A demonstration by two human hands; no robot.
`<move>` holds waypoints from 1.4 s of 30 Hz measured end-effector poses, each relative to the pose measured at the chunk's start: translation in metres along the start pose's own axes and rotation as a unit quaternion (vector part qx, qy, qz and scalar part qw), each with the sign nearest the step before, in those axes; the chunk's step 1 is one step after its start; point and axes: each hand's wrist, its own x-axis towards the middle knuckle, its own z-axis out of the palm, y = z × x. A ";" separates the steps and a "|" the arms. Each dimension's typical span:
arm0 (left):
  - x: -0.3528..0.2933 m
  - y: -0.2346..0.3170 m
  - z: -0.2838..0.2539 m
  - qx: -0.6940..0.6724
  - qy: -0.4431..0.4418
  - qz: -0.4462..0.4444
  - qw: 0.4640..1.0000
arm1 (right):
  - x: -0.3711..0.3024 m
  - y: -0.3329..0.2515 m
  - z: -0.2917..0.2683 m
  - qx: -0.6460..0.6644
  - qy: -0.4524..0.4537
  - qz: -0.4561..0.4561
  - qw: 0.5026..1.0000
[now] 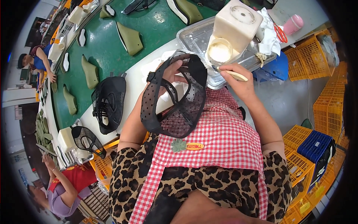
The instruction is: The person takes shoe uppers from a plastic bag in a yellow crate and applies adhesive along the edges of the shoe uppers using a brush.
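Observation:
My left hand [172, 71] is closed on a black mesh shoe upper [182, 117] with small dots and solid black edging, held up in front of my checked apron. Part of the hand shows through the upper's openings. Between the fingers of my right hand [240, 83] is a brush [237, 75] with a pale handle. Its tip points toward the upper's edge, just below the glue container [238, 26]; whether they touch I cannot tell. That off-white container has a round mouth with whitish glue [220, 52] in it and stands on a clear plastic tray [190, 36].
Olive shoe lasts [129, 39] lie on the green table [106, 41]. Another black upper [109, 104] rests on its white border. Right of the container are white cloth [269, 35], red-handled scissors [280, 33] and a pink bottle [293, 24]. Orange crates [311, 56] stand at right. Two people work at left.

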 end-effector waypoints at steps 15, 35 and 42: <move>0.014 -0.008 -0.003 -0.001 -0.038 0.024 0.999 | 0.009 -0.018 -0.003 -0.023 0.056 -0.077 0.995; 0.017 -0.012 -0.015 -0.064 -0.035 0.034 0.997 | -0.006 0.008 -0.011 0.013 0.087 0.081 0.993; 0.023 -0.010 -0.010 -0.081 -0.053 0.077 0.992 | 0.001 -0.012 -0.004 0.058 0.081 0.032 0.995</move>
